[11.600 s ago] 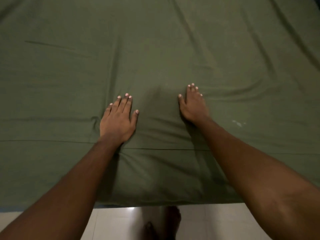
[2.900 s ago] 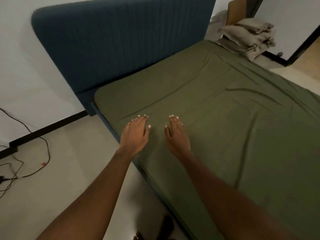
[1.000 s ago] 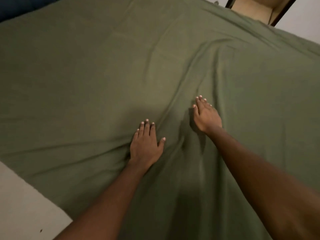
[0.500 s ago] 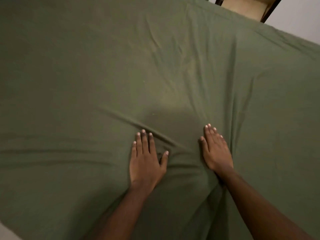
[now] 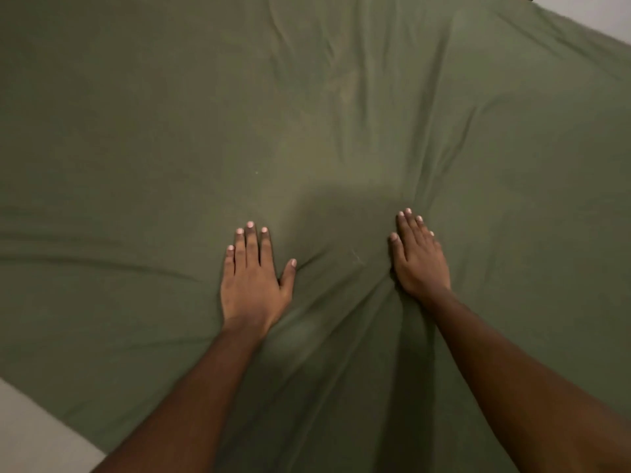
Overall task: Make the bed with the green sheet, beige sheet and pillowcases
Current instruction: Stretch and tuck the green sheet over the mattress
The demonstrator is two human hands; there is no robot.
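Wrinkled green sheet, hands flat (fingers straight)

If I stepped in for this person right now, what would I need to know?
Hands: left hand and right hand are both open, pressed flat on the green sheet, with a gap between them.
Things: the green sheet lies spread out; creases fan between the hands and run past them.
Done: green sheet laid.
Left: smooth those creases, then add the beige sheet and pillowcases, neither in view.
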